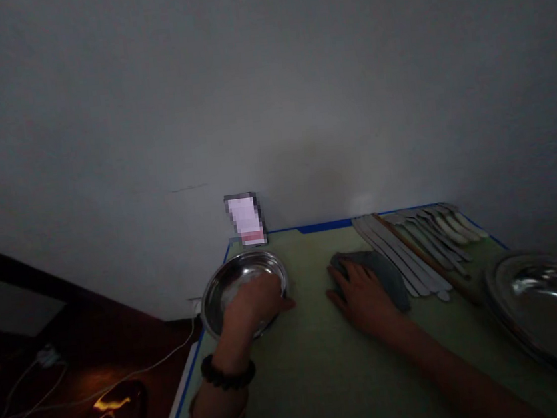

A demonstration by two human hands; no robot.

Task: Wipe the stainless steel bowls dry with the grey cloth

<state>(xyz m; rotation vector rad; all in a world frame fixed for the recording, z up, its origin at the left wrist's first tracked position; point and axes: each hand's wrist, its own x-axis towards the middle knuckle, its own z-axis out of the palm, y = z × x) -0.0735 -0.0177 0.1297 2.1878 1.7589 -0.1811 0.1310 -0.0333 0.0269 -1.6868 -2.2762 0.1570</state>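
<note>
Status: left hand [253, 300] curled on steel plate [242, 265] rim, lower centre-left; right hand [363, 296] flat, fingers apart, on grey cloth [392, 274]. I'd pin plate firmly to worktop [317, 372].

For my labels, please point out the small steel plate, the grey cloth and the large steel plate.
small steel plate [234, 272]: head view, bare inner surface.
grey cloth [392, 278]: head view, right part.
large steel plate [555, 315]: head view, inner surface.
</note>
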